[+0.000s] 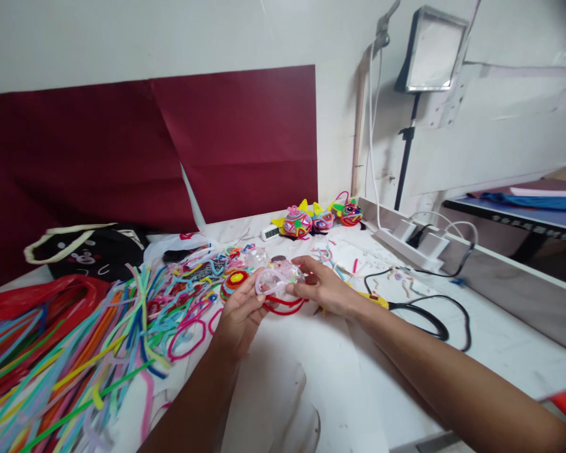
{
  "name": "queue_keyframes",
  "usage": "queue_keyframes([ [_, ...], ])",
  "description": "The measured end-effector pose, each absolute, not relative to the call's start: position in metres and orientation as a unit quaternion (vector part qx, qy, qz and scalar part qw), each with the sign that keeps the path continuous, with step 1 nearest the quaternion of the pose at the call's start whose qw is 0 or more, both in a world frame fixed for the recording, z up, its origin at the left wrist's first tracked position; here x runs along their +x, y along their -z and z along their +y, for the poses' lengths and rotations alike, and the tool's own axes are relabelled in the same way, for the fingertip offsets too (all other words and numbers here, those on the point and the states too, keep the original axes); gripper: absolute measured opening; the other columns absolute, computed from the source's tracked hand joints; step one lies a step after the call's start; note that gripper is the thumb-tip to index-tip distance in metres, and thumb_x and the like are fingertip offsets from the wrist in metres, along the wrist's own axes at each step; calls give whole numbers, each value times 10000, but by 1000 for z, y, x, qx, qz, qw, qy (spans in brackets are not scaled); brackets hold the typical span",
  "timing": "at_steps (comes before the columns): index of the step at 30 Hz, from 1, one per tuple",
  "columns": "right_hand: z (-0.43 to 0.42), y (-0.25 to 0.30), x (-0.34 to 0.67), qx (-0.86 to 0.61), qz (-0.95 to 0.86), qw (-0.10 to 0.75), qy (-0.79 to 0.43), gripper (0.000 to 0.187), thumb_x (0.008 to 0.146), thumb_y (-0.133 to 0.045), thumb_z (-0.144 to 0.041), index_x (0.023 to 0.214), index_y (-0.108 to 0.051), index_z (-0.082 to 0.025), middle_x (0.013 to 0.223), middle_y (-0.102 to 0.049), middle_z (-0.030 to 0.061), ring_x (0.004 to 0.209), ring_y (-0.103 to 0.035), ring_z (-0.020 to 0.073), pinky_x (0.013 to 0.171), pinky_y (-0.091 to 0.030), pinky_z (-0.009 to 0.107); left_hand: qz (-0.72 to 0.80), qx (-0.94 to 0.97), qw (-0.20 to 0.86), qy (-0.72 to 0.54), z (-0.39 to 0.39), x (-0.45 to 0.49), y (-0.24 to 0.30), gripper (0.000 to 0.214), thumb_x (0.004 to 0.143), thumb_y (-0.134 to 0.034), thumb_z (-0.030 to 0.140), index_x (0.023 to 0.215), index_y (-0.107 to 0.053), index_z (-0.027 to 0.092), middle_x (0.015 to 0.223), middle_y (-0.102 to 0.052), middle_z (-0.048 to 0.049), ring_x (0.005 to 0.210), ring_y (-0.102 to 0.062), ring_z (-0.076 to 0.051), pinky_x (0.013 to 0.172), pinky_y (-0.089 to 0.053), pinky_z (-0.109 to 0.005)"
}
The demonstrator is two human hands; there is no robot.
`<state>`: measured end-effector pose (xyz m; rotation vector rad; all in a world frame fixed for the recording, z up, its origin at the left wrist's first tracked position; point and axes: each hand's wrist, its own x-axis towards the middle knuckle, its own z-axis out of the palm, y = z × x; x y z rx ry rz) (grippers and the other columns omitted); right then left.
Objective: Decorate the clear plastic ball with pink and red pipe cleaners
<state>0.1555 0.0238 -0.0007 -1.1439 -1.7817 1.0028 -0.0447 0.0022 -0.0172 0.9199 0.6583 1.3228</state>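
Observation:
My left hand point(239, 311) and my right hand point(321, 286) together hold a clear plastic ball point(283, 277) wrapped with a pink pipe cleaner, just above the white table point(339, 377). Fingers of both hands are closed round it. A red pipe-cleaner loop point(285, 306) lies under the ball. A partly wrapped red, yellow and green ball point(233, 282) sits just left of my hands. Three finished colourful figures point(317, 220) stand at the back of the table.
A big heap of loose coloured pipe cleaners point(75, 352) covers the left side. A black bag point(92, 251) lies behind it. A yellow-handled tool with a black cord point(429, 318) and a white power strip point(412, 248) lie to the right. A lamp point(431, 50) stands at the back.

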Motion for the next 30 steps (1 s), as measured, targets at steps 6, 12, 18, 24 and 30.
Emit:
queue_keyframes([
  [6,18,0,151,-448,-744,365,-336,915,608,-802,-499,1383,-388,-245,1210,-593,87,1027,-593,247,855,-473,368,281,410,642,-584,4,-45,21,720,760,-648,67,1430,-422,201,1285,-629,-128,1064,-648,-233,930,-513,-344],
  [12,14,1,144,-468,-749,364,-296,941,599,-798,-522,1392,-376,-244,1227,-584,104,1075,-577,265,869,-467,386,278,414,644,-580,2,-43,21,744,761,-646,61,1445,-396,210,1288,-627,-125,1128,-617,-249,966,-493,-363],
  [18,14,2,143,-477,-742,363,-301,925,596,-797,-538,1379,-390,-259,1200,-598,94,1052,-586,258,849,-473,377,271,408,650,-581,2,-42,21,742,775,-627,50,1456,-375,202,1251,-650,-125,1136,-613,-255,995,-473,-394],
  [24,13,1,143,-477,-740,362,-307,918,600,-793,-532,1374,-394,-239,1194,-604,97,1048,-590,256,848,-477,377,259,400,658,-583,1,-43,21,737,780,-600,30,1457,-372,212,1185,-687,-107,1111,-630,-249,990,-473,-403],
  [30,13,0,143,-484,-740,356,-304,868,622,-784,-455,1370,-396,-245,1196,-603,91,1042,-593,248,848,-478,371,268,384,666,-582,2,-44,22,702,796,-582,70,1455,-374,191,1148,-701,-123,1056,-658,-258,952,-493,-420],
])
